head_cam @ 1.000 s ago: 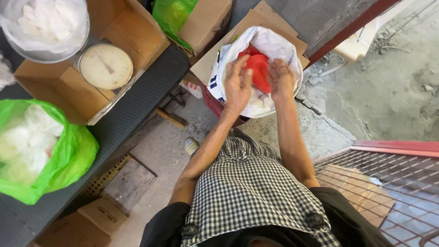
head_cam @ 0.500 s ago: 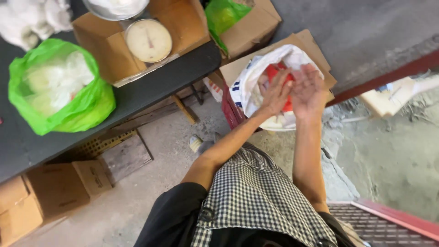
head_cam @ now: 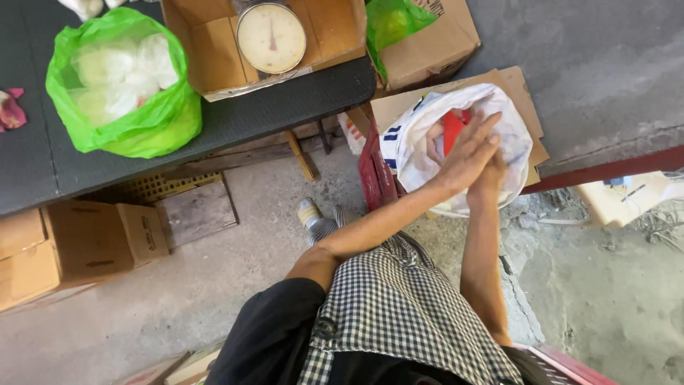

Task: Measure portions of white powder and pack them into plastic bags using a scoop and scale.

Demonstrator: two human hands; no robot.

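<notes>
A white plastic bag (head_cam: 410, 146) with blue print sits open on flattened cardboard (head_cam: 524, 107) on the floor. A red item (head_cam: 452, 127) shows inside it. My left hand (head_cam: 467, 151) is stretched flat over the bag's mouth, fingers extended, holding nothing I can see. It lies across my right hand (head_cam: 493, 178), which is mostly hidden beneath it. Both hands are above the bag rather than inside it.
A dark table (head_cam: 285, 100) at the left carries a green bag (head_cam: 121, 93) of white pieces and a cardboard box (head_cam: 206, 57) holding a round dial scale (head_cam: 271, 36). More boxes (head_cam: 78, 242) stand under the table. A red bar (head_cam: 605, 167) runs at the right.
My hands have come up out of the white bag and now press together above it. The view has shifted, so the table and the green bag show more at the left.
</notes>
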